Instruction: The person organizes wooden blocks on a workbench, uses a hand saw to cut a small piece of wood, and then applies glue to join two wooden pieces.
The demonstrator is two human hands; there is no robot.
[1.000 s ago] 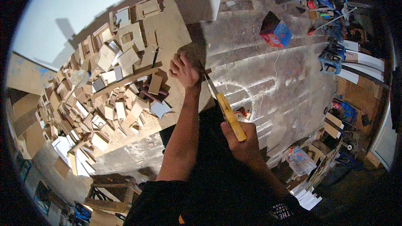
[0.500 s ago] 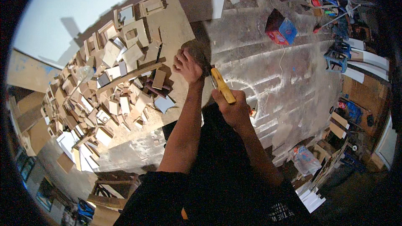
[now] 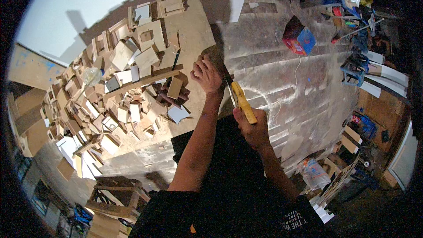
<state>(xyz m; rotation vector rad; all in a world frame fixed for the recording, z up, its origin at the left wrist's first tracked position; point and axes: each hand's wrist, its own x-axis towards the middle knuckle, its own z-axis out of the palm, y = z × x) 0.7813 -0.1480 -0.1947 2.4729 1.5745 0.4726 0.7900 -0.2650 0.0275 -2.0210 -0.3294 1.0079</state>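
My right hand (image 3: pixel 254 128) is closed round the yellow handle of a hand saw (image 3: pixel 243 101). Its narrow dark blade points away from me, beside the right edge of the wooden worktable (image 3: pixel 194 26). My left hand (image 3: pixel 207 76) lies at that same edge, just left of the blade. Its fingers are bent and pressed down on something dark in shadow, which I cannot make out. Close to its left are a small wood block (image 3: pixel 175 88), a long wood strip (image 3: pixel 145 81) and a thin dark stick (image 3: pixel 176 58), perhaps a pencil.
Many wood offcuts (image 3: pixel 122 113) are heaped on the table's left part, with a clear plastic bottle (image 3: pixel 92 76) among them. A white panel (image 3: pixel 53 17) stands behind. On the floor are a red and blue box (image 3: pixel 298 39), a cord (image 3: pixel 298 72), a blue stool (image 3: pixel 354 68) and a plastic bag (image 3: pixel 315 174).
My right hand has drawn the saw back toward me, and more of the blade shows. The left hand keeps its place at the table edge. The whole view has shifted slightly.
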